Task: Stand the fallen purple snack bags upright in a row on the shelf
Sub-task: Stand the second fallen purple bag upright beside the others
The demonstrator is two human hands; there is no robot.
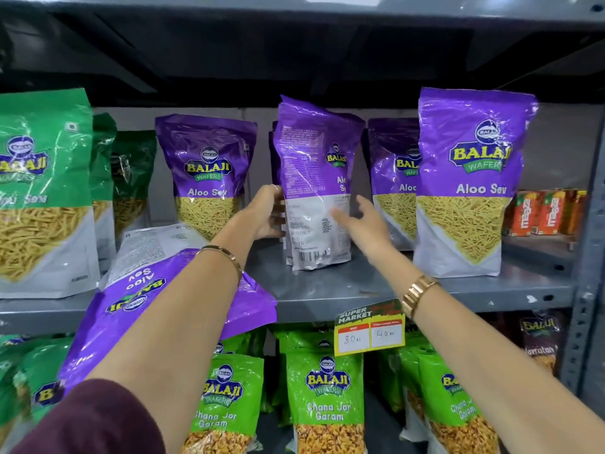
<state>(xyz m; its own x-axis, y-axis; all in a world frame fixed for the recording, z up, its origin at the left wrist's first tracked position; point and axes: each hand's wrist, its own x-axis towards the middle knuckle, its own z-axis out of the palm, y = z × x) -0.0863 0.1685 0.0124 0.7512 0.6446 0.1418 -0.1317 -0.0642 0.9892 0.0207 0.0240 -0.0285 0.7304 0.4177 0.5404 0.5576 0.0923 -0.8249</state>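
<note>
Left hand (pixel 266 213) grips the turned purple bag (pixel 316 185), right hand (pixel 363 221) open beside it; released crooked, it may topple.

The left hand (pixel 266 213) fingertips are hidden behind the turned purple bag (pixel 314 188); the green bag (pixel 39 191) is cropped by the left edge.

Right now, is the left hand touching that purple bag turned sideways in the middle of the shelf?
Touching. The head view shows the left hand with its fingers wrapped on the left edge of the turned purple bag, no gap between them.
</note>
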